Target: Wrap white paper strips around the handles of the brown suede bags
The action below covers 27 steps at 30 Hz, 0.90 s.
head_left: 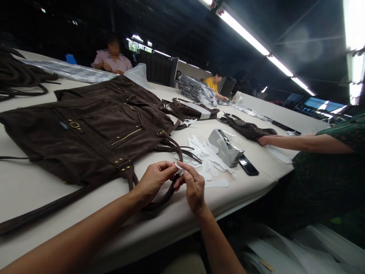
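Observation:
My left hand [155, 179] and my right hand [194, 185] meet at the handle [164, 198] of a dark brown bag [94, 133] that lies flat on the table. Between the fingertips of both hands is a small white strip [179, 166], pinched around or against the handle; which of the two I cannot tell. Both hands are closed, and the fingers hide most of the strip. Just beyond them lies a loose pile of white notched strips [209, 158]. A grey tape dispenser [225, 146] stands beside the pile.
A black phone [248, 165] lies by the dispenser. At the right, a co-worker's arm [308, 144] reaches to another brown bag [246, 127]. More bags and plastic-wrapped goods [196, 89] lie farther back, where two other people sit or stand. The table edge [242, 201] runs close to my right hand.

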Available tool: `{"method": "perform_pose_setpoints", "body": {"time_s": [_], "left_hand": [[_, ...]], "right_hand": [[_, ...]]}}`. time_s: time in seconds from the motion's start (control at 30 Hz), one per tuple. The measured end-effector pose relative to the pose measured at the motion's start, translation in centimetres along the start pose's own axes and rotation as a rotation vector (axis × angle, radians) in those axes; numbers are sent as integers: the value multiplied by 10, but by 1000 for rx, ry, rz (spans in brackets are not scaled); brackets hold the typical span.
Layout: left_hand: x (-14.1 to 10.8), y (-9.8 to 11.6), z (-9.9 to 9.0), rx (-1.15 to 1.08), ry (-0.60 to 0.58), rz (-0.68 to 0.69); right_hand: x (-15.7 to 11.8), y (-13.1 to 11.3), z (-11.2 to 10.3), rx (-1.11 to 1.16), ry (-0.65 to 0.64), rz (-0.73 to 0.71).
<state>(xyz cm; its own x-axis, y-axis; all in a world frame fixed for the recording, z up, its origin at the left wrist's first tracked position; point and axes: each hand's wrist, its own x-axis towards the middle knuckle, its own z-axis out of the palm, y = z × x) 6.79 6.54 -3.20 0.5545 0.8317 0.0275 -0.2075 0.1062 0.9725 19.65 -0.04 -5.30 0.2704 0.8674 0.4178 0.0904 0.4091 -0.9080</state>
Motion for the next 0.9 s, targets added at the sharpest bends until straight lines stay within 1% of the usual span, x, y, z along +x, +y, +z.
{"method": "perform_pose_setpoints", "body": {"time_s": [0.1,0.17,0.33,0.53,0.63,0.77,0.83,0.9], "left_hand": [[-2,4,1,74,28,11],[-3,8,2,107,44,15],[-5,13,5,180,70,19],[-5,17,6,192,69,24],[-3,17,5,220,30,50],[-2,12,2,312,-18,92],[-3,10,1,336,-47,105],[-3,9,1,346,-88,120]], "right_hand": [[3,-1,0,143,19,90],[6,-1,-1,180,25,112],[9,-1,-3,136,16,100],[5,-3,-6,137,17,88],[2,-5,-13,65,-11,21],[0,-8,-23,-136,8,-98],[0,-12,-26,-199,-5,-106],[-1,-17,-28,-187,-40,-59]]}}
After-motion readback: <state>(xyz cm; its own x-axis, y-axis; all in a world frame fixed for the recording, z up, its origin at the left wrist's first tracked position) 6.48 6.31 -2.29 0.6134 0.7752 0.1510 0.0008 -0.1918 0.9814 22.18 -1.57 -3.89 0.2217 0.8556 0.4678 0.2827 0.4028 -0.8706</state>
